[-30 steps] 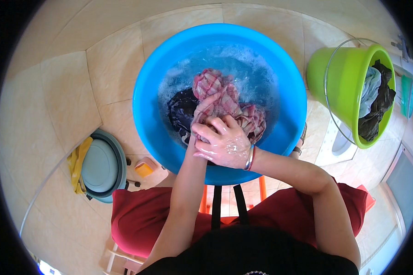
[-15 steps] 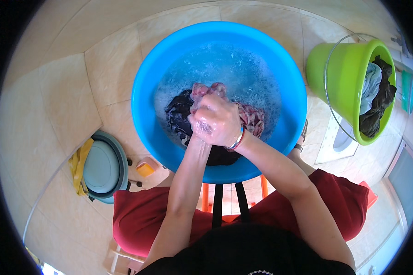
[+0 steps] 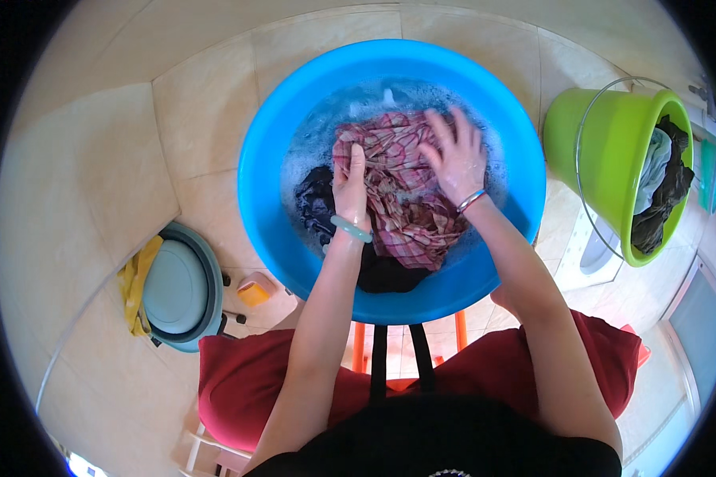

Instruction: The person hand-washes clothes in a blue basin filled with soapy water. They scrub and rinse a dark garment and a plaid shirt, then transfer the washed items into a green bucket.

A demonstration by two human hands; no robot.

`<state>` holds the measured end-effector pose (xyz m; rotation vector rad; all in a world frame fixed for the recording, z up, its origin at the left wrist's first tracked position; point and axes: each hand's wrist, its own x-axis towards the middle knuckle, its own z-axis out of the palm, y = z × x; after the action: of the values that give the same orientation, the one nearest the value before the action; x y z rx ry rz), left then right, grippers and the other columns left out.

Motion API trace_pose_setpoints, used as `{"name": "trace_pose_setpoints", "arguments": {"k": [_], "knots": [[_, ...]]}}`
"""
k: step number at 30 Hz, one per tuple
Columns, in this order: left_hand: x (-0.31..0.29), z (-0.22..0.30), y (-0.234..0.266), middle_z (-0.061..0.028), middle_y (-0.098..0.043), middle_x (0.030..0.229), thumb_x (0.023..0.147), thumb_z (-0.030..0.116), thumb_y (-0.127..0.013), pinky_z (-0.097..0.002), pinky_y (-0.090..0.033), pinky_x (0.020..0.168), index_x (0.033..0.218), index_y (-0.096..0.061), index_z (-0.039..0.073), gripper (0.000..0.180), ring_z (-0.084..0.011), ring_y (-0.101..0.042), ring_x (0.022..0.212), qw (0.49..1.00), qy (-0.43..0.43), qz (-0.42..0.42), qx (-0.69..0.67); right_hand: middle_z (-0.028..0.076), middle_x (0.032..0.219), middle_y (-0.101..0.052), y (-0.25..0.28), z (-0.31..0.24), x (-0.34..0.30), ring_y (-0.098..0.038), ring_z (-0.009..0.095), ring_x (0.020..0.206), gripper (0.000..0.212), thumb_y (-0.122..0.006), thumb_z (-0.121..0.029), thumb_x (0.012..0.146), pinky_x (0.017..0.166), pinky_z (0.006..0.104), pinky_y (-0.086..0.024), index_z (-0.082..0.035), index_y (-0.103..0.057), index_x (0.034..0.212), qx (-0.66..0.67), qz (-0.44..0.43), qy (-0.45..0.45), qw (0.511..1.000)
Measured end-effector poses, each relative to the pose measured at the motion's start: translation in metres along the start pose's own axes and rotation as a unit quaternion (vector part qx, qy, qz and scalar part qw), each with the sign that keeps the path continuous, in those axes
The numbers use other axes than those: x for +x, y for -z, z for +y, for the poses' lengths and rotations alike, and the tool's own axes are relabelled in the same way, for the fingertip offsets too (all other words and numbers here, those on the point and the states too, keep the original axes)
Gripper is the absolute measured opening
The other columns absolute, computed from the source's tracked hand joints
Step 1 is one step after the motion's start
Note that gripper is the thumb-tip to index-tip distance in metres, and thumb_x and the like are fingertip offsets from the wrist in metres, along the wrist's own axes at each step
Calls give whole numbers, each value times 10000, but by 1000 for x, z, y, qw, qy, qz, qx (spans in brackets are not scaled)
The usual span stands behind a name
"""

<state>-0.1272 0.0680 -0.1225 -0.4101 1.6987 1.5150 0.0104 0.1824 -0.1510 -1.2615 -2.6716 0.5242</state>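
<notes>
Plaid cloth (image 3: 410,226): Soaked and crumpled, pinkish-red and cream, it lies in sudsy water (image 3: 318,131) at the centre of the frame.
Left hand (image 3: 351,189): Beneath a raised thumb, its fingers, partly hidden, pinch the plaid's left edge; a pale green bangle (image 3: 351,230) circles the wrist.
Right hand (image 3: 459,163): Fingers spread wide, slightly blurred, over the fabric's upper right; contact is hard to judge from this angle.
Blue basin (image 3: 260,159): Round, at upper centre, also bearing a navy cloth (image 3: 317,199) and a black cloth (image 3: 386,276).
Green bucket (image 3: 612,151): Right of frame, grayish-blue and dark fabrics (image 3: 674,179) inside.
Gray-blue tub (image 3: 175,290): Lower left, beside a yellow cloth (image 3: 139,286).
</notes>
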Motion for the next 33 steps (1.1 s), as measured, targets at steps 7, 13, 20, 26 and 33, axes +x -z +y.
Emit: {"name": "trace_pose_setpoints", "arguments": {"k": [7, 13, 20, 26, 33], "knots": [[77, -70, 30, -166, -666, 860, 856, 121, -603, -354, -489, 734, 956, -642, -3, 164, -305, -628, 799, 885, -188, -40, 425, 110, 1403, -386, -64, 24, -6, -471, 435, 1141, 440, -563, -262, 894, 788, 572, -506, -247, -475, 1325, -72, -190, 54, 978], [77, -40, 30, -106, -632, 1172, 962, 368, -501, -410, -423, 981, 1219, -590, 52, 417, -280, -579, 1097, 974, 99, -200, 40, 137, 1055, -553, -49, -19, 27, -586, 369, 907, 227, -606, -208, 854, 724, 436, -513, -118, -593, 1061, 85, -56, -52, 993], [14, 21, -3, -115, -509, 1318, 940, 462, -539, -390, -433, 1002, 1377, -420, 68, 600, -246, -516, 1167, 925, 157, -279, -203, 33, 944, -520, 55, -86, -30, -538, 232, 867, 202, -707, -312, 753, 665, 348, -493, -142, -626, 825, 201, -51, 224, 952], [-29, -3, 2, -99, -502, 1302, 977, 216, -482, -392, -432, 1004, 1381, -388, 117, 427, -229, -523, 1156, 928, 33, -306, -211, -14, 984, -526, 92, -120, -44, -495, 181, 879, 258, -745, -371, 646, 666, 322, -409, -172, -628, 760, 214, 2, 290, 933], [-42, -11, 23, -86, -524, 1252, 962, 193, -492, -367, -448, 968, 1314, -434, 108, 367, -213, -533, 1119, 926, 70, -289, -235, -28, 862, -529, 83, -130, -34, -505, 165, 661, 247, -786, -298, 621, 525, 291, -387, -199, -627, 782, 251, 146, 240, 927]]}}
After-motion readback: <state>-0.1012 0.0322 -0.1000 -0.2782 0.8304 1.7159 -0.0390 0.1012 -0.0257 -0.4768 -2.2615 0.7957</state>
